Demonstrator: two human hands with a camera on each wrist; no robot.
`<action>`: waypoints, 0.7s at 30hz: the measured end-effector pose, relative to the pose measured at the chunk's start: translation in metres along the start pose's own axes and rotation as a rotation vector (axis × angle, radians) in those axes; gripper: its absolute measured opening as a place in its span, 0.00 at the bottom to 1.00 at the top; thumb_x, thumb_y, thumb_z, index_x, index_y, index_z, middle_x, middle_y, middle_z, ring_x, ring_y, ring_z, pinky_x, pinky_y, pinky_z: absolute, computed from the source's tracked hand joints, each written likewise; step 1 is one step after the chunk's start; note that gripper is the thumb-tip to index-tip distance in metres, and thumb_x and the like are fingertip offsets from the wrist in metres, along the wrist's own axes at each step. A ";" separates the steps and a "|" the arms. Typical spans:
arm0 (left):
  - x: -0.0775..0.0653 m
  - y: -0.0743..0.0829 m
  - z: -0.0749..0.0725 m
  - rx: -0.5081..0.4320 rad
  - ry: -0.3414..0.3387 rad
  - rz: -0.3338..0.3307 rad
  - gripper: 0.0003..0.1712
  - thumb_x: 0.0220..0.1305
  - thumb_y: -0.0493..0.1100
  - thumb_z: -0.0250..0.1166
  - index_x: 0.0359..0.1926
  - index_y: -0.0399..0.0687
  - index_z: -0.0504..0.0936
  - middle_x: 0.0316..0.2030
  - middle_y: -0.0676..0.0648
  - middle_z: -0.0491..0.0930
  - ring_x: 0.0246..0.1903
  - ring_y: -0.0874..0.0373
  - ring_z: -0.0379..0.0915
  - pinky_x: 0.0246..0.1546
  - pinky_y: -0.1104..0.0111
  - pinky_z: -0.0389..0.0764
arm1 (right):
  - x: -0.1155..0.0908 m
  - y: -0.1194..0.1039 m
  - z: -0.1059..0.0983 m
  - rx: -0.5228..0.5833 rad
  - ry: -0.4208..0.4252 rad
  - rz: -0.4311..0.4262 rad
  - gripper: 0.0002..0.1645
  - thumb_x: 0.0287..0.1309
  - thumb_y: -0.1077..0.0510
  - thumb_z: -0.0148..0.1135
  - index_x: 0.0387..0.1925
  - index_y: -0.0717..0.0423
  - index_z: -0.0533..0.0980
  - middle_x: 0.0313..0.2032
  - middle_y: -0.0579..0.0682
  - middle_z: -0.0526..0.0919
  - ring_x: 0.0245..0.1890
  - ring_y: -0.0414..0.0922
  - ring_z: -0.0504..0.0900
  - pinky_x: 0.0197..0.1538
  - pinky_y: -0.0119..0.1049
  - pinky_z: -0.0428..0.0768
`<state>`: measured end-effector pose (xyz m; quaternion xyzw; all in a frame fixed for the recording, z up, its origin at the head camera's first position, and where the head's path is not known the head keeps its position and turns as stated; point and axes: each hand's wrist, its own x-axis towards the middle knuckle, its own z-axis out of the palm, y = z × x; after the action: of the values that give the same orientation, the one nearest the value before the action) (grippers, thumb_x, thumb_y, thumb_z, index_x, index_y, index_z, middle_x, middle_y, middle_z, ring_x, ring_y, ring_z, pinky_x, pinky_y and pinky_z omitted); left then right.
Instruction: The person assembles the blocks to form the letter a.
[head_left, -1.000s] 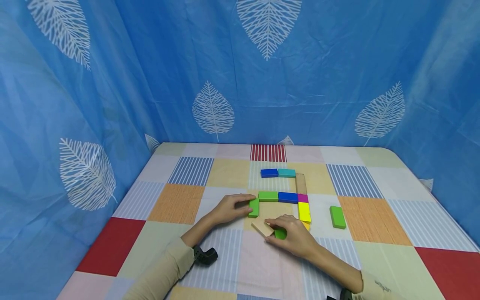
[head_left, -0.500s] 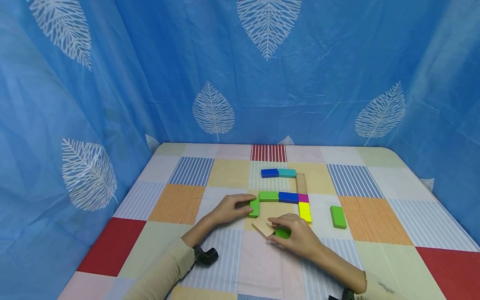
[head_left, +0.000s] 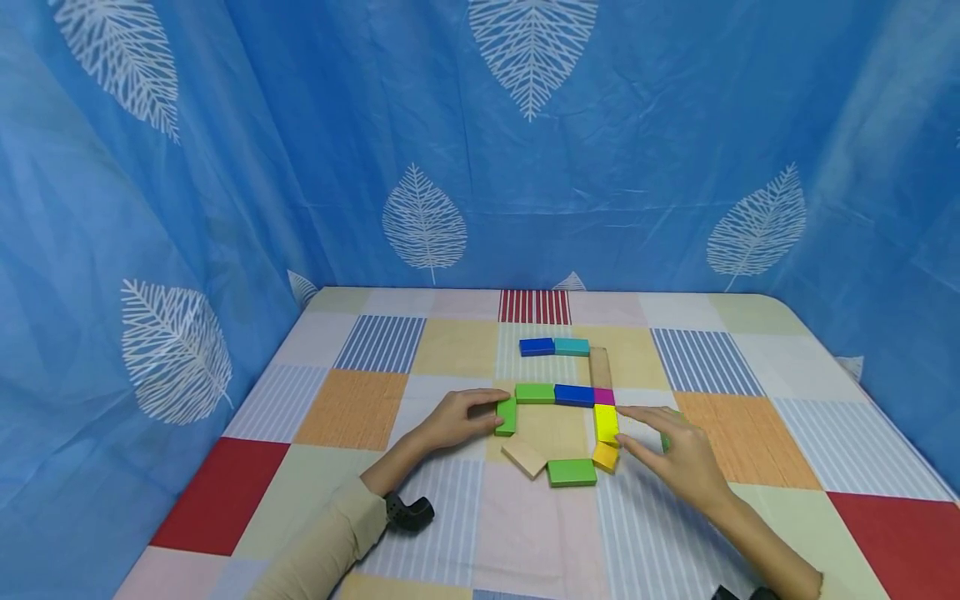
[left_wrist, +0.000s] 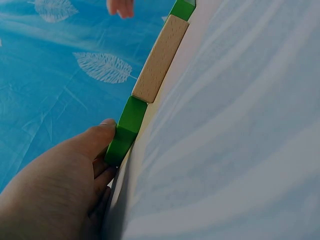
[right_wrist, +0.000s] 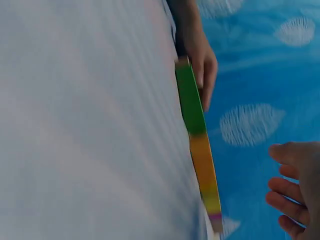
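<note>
My left hand (head_left: 459,417) pinches a green block (head_left: 506,416) that stands at the left side of a figure of blocks laid on the cloth. In the left wrist view its thumb (left_wrist: 102,132) presses the near end of that block, the other fingers partly hidden behind. My right hand (head_left: 678,454) hovers with fingers spread to the right of a yellow block (head_left: 606,423), nothing held. Below it lies a tilted orange-yellow block (head_left: 605,457). Along the near side are another green block (head_left: 572,473) and a slanted plain wooden block (head_left: 524,457), their corners close together.
Farther back, a green block (head_left: 535,393), a blue block (head_left: 574,396) and a magenta block (head_left: 603,397) form a row. Behind it stand a wooden block (head_left: 600,367), a teal block (head_left: 572,347) and a dark blue block (head_left: 537,347). Another green block (head_left: 665,442) is partly hidden behind my right hand.
My right hand has let go of the near green block and moved right and away, beside the yellow block. The orange-yellow block now shows. My left hand stays at its green block.
</note>
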<state>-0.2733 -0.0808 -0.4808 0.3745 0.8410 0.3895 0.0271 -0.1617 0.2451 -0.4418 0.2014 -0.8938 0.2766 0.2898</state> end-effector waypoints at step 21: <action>0.000 0.002 -0.001 0.005 0.013 0.025 0.25 0.61 0.50 0.62 0.58 0.50 0.75 0.55 0.51 0.74 0.58 0.57 0.66 0.59 0.65 0.66 | -0.030 0.049 -0.014 -0.136 -0.095 0.219 0.29 0.40 0.61 0.73 0.48 0.67 0.77 0.44 0.67 0.79 0.37 0.61 0.80 0.31 0.49 0.80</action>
<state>-0.2721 -0.0805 -0.4790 0.3823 0.8376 0.3899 0.0158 -0.1585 0.2972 -0.4696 0.0953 -0.9399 0.2355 0.2282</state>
